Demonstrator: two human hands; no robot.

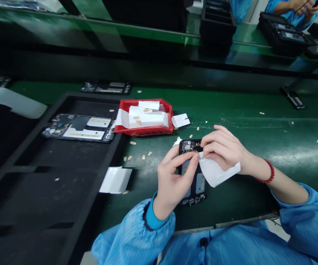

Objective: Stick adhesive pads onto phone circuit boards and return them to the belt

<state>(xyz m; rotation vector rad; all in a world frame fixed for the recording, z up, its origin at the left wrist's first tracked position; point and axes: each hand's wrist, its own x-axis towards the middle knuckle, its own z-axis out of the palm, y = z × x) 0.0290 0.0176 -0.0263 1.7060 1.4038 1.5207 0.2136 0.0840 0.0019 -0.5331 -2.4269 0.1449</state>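
Observation:
A phone frame point(201, 184) with exposed circuit boards lies on the green bench, partly covered by my hands. Above its upper part, my left hand point(171, 176) has thumb and index finger pinched at the edge of a white sheet of backing paper point(216, 172). Whatever small piece sits between those fingertips is hidden. My right hand point(225, 149) grips the same sheet from the right with bent fingers, and the paper hangs curled below it.
Left of the phone stands a red bin point(144, 131) holding white paper strips. Tan scraps point(133, 142) are scattered around it. A black tray point(62, 206) holds another phone frame point(78, 127). Further frames point(293, 97) lie near the bench's back. Another person's hands point(304, 6) show beyond.

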